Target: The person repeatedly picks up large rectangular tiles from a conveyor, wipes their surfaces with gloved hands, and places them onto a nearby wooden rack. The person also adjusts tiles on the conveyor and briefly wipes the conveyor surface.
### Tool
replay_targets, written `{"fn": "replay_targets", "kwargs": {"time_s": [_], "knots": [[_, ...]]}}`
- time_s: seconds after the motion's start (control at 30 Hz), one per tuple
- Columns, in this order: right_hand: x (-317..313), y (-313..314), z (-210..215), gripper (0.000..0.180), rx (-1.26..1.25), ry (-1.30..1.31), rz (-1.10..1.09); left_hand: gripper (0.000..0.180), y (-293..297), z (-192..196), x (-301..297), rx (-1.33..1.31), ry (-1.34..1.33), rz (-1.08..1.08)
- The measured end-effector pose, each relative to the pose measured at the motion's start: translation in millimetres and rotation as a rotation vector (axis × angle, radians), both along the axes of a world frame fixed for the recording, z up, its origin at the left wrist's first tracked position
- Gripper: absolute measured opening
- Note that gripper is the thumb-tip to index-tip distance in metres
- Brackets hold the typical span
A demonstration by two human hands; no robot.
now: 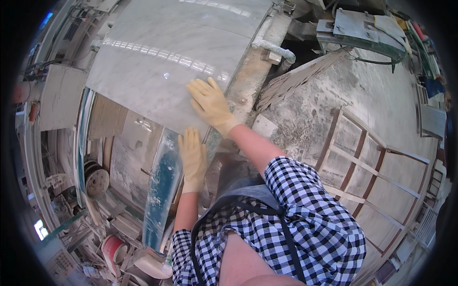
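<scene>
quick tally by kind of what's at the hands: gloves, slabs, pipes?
Yellow gloves: 2, one on the left hand, one on the right hand
Polished grey stone slab: 1, with the right hand flat on it and the left hand at its near edge
White pipe beside the slab: 1
Total: 4

To my right a wooden frame point(372, 167) of slats lies across the dusty grey floor point(381, 95). A white pipe point(274, 46) bends along the machine's edge ahead of me, beside a green metal plate point(358, 28). Down at my left sit a round grinding disc point(97, 180) and a red-and-white bucket point(113, 250).
</scene>
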State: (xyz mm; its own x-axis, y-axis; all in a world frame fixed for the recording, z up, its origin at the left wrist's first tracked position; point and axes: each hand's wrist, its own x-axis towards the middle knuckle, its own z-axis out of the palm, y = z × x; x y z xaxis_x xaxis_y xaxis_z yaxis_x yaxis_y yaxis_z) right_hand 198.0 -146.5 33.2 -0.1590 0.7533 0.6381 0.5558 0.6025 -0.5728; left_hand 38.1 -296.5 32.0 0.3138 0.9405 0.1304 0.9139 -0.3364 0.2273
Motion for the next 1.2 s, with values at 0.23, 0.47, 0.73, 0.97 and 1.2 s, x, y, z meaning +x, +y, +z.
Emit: {"fn": "replay_targets", "kwargs": {"time_s": [0.23,0.47,0.73,0.97,1.2], "knots": [[0,0,-2,0.04,-0.014,0.018,-0.016,0.057,1,6,1,0.005,-0.007,-0.029],[3,0,1,0.041,-0.046,0.101,0.017,0.056,1,6,1,-0.032,0.005,-0.013],[6,0,-4,0.041,-0.051,0.185,0.057,0.055,-6,2,-1,-0.077,0.064,0.02],[11,-1,-3,0.039,-0.08,0.275,0.104,0.054,-11,3,-1,-0.063,0.085,0.009],[24,-5,7,0.04,-0.131,0.387,0.151,0.056,-15,2,-2,-0.066,0.111,0.021]]}}
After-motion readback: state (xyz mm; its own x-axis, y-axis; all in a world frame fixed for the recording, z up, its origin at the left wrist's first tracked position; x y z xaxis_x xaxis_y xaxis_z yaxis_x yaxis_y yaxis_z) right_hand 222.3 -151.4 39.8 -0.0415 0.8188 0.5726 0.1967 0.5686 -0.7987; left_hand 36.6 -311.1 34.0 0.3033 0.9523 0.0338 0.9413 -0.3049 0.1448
